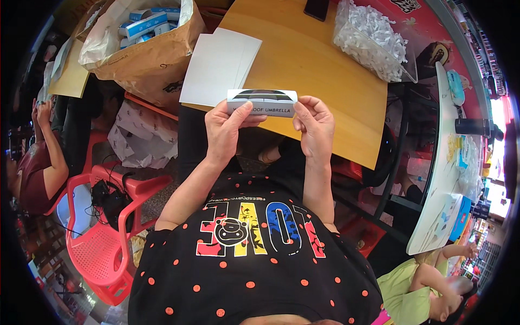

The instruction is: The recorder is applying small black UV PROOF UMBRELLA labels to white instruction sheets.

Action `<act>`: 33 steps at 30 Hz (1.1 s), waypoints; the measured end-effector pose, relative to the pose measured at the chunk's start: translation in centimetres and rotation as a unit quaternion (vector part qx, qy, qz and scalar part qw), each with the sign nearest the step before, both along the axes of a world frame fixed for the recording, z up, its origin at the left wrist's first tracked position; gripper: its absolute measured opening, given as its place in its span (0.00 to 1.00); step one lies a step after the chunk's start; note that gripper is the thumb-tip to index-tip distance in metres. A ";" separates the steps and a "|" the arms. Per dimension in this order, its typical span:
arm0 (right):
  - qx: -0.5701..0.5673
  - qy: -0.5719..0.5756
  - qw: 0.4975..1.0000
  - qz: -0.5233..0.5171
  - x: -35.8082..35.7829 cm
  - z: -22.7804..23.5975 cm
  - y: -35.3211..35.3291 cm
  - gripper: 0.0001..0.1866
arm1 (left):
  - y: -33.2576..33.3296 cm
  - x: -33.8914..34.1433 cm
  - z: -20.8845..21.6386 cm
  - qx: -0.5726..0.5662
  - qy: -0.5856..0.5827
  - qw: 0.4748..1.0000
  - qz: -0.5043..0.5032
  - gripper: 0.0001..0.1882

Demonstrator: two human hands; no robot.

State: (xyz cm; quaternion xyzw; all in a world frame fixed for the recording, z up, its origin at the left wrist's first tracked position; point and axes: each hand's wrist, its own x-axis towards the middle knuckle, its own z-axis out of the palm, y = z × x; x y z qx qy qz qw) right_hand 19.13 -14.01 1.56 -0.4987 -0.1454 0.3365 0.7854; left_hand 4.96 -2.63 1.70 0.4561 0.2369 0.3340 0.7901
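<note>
In front of my chest, just over the table's near edge, both hands hold a narrow printed paper strip (271, 108). It is white and grey with a dark umbrella picture, and its lower part looks curved or folded over. My left hand (225, 125) grips its left end, thumb on the front and fingers behind. The right end is pinched between the thumb and fingers of my right hand (314, 120). Several plain white sheets (208, 70) lie overlapping on the wooden table (303, 59), just beyond my left hand.
A brown paper bag (146, 67) of small blue-and-white boxes (147, 26) stands at far left. A clear bin (409, 67) holds white paper pieces (368, 35) at far right, near a dark phone (317, 9). Left sits a red plastic chair (97, 249); people are on both sides.
</note>
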 end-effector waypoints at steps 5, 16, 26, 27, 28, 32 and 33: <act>-0.042 0.024 0.997 0.055 -1.3 1.2 0.5 0.13 | -0.5 0.1 -0.1 0.042 0.015 0.999 -0.011 0.11; -0.035 0.023 0.999 0.018 -2.0 -0.5 0.8 0.13 | -1.3 0.6 -0.4 0.103 0.067 0.992 -0.014 0.10; 0.007 0.054 0.998 0.028 -1.2 -0.9 -0.1 0.05 | 0.8 0.4 -0.5 -0.067 0.051 0.992 -0.096 0.14; 0.020 0.060 0.997 0.034 -1.0 -0.9 -0.3 0.06 | 1.4 0.0 -0.8 -0.076 0.048 0.988 -0.128 0.18; 0.015 0.065 0.997 0.044 -0.7 -0.9 -0.4 0.07 | 1.8 -0.3 -0.9 -0.085 0.052 0.984 -0.145 0.18; -0.083 0.019 0.994 0.076 0.1 -0.8 -1.3 0.09 | 2.8 -1.4 -0.4 -0.080 0.121 0.977 -0.158 0.16; -0.132 -0.027 0.988 0.079 0.2 -0.5 -1.6 0.09 | 3.2 -1.8 -0.6 -0.031 0.129 0.980 -0.151 0.14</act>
